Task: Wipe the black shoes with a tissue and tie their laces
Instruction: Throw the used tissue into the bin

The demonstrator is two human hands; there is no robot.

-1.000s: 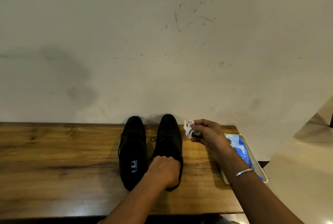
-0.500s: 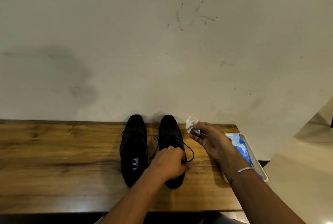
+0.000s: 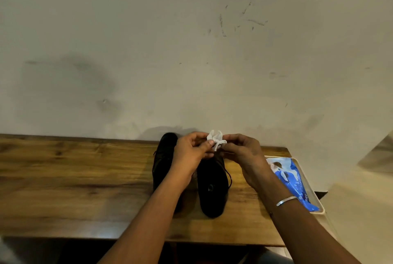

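Two black lace-up shoes stand side by side on the wooden table, toes toward the wall. The left shoe is partly hidden by my left forearm. The right shoe has a loose lace hanging down its right side. Both hands are raised over the toe of the right shoe. My left hand and my right hand pinch a small crumpled white tissue between their fingertips.
A white tray holding a blue tissue packet sits at the table's right end, under my right forearm. A scuffed pale wall rises directly behind the shoes. The table's front edge is close to me.
My left hand left the heel of the right shoe and rose to meet my right hand at the tissue. My right hand moved slightly left over the shoe's toe.
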